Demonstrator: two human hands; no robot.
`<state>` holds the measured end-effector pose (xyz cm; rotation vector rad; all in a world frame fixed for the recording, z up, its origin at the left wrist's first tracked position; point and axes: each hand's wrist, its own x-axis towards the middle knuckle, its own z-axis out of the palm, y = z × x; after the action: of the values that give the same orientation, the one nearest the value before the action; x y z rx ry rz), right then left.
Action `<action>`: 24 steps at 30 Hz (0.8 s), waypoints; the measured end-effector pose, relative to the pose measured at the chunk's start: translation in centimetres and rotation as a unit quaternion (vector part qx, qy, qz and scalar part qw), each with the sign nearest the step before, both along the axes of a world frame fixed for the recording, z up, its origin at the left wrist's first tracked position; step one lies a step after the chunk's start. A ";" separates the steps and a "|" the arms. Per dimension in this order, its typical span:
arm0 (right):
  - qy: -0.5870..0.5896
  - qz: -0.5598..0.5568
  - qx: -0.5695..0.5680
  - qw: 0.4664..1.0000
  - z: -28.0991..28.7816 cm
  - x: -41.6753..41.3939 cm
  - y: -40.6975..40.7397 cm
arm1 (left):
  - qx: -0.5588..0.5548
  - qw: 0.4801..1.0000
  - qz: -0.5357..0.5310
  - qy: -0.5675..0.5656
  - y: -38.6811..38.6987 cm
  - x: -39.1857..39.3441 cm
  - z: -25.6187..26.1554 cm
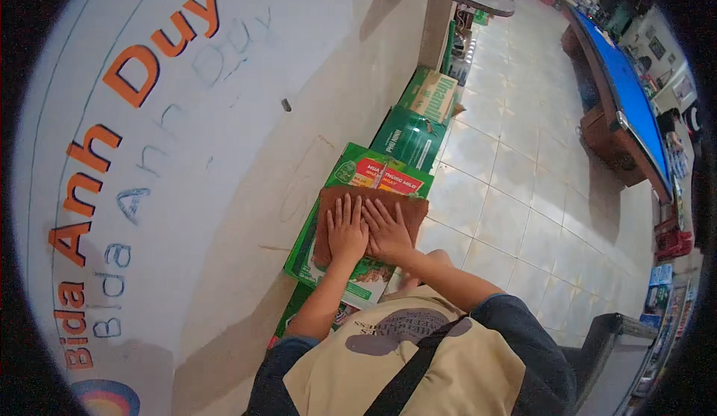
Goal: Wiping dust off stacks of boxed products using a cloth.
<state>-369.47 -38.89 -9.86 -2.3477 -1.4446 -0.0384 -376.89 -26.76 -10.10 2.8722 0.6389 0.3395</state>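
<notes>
My left hand (347,231) lies palm down on a brown cloth (415,210), its fingers slightly spread. Beside it my right hand (387,231) also presses flat on the cloth, thumbs close together. Neither hand grips anything. The cloth looks folded into a rough rectangle and rests on top of a green printed carton (354,158). Part of the carton's top, with red and white printed areas, shows around the cloth. Whatever lies under the palms is hidden.
More cartons, a dark green one (411,136) and a green-and-cream one (431,92), line the white wall (235,153), which bears painted lettering. Pale floor tiles (504,203) lie to the right. A blue-topped billiard table (622,80) stands beyond; a dark-edged panel (610,354) is near my right.
</notes>
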 end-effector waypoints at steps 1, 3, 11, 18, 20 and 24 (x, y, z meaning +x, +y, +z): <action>0.001 0.003 0.000 1.000 0.1 1.0 0.4 | 0.002 1.000 0.008 -0.011 0.2 1.1 -0.1; -0.036 -0.019 -0.018 0.999 0.3 3.2 0.9 | 0.012 1.000 0.014 -0.015 0.7 3.5 -0.2; -0.036 -0.013 -0.014 0.999 0.2 11.0 3.6 | 0.062 0.995 0.062 -0.043 2.6 11.0 -0.4; -0.040 0.070 -0.005 0.997 0.0 13.5 3.7 | 0.043 0.993 0.108 -0.033 1.9 11.5 -0.2; -0.034 0.094 -0.012 0.995 0.2 14.5 3.6 | 0.043 0.989 0.139 -0.028 1.2 12.1 -0.3; -0.004 0.169 -0.005 0.986 -0.3 17.4 3.2 | 0.035 0.971 0.236 -0.010 -0.9 14.0 -0.9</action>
<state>-352.09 -35.66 -10.17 -2.0786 -1.8292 0.0516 -362.91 -27.67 -10.96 2.7435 1.3328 0.4612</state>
